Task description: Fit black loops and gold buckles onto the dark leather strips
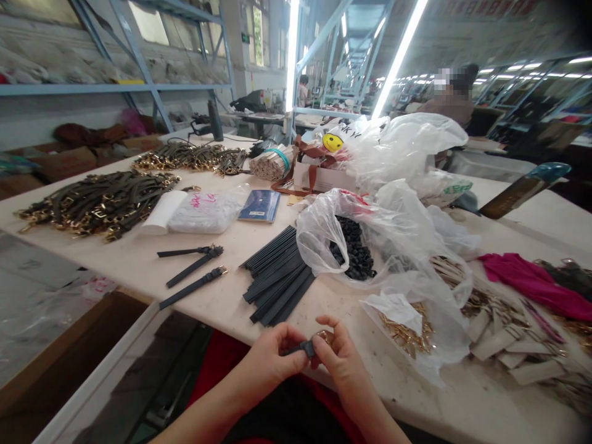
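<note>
My left hand (277, 357) pinches a short dark strap (304, 349) at the table's front edge. On the right end of that strap, my right hand (333, 351) holds a small gold-coloured buckle (325, 337) between thumb and fingers. The two hands are close together. Just beyond them lies a fan of dark flat strips (282, 277). Behind the strips, a clear bag (319, 237) stands open with many small black loops (354, 250) spilling from it. To the left lie a few dark straps with buckles (193, 287).
Heaps of dark straps with gold hardware (102, 200) cover the table's (208, 320) left. A blue booklet (259, 205) lies mid-table. At right are a bag of gold pieces (409, 327), pale straps (513, 339) and a magenta cloth (536, 280). An open cardboard box (78, 345) stands below left.
</note>
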### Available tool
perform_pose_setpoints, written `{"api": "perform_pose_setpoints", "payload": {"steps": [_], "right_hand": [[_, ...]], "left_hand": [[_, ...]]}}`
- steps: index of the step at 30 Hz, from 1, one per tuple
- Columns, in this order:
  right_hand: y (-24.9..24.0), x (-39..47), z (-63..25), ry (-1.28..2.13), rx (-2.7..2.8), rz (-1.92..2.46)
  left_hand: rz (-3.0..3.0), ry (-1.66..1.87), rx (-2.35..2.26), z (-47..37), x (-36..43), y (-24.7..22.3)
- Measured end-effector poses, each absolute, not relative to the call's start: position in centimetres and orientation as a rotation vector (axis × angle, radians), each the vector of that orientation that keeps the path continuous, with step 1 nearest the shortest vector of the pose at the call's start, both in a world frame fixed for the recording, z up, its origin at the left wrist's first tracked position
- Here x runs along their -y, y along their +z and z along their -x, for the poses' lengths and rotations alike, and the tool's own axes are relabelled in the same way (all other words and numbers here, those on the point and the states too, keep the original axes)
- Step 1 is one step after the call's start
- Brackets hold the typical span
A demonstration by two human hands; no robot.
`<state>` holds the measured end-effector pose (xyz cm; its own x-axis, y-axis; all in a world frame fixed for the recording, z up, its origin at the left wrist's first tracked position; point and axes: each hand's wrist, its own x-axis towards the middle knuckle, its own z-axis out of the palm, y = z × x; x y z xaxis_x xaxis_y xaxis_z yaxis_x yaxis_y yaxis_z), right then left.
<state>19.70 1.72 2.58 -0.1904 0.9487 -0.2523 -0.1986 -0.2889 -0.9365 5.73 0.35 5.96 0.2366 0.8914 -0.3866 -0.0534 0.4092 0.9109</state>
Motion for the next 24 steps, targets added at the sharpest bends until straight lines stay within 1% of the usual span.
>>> {"api": "perform_pose_setpoints", "payload": {"steps": [4, 7, 11, 16, 19, 24], "right_hand": [[2.4, -1.7, -20.5, 1.692, 1.18, 1.094], [2.5, -1.8, -21.2, 1.8, 1.194, 1.068], [2.7, -1.9, -21.4, 2.074, 0.944, 0.978], [1.9, -1.9, -21.1, 2.276, 0.61, 0.842], [1.5, -1.7, -21.0, 2.252, 0.621, 0.883], [1.9, -1.5, -21.6, 2.002, 0.958, 1.061]], "left_hand": [[-0.88, 0.74, -1.219, -5.5, -0.4, 5.7], [-0.922, 0.716, -1.243, -5.3, -0.4, 5.2], [-0.893, 0.703, -1.235, -5.5, -0.4, 5.5], [-0.794, 0.733, -1.17, -5.7, -0.4, 6.2], [-0.761, 0.74, -1.168, -5.7, -0.3, 6.0], [-0.831, 0.703, -1.173, -5.8, -0.3, 5.6]]}}
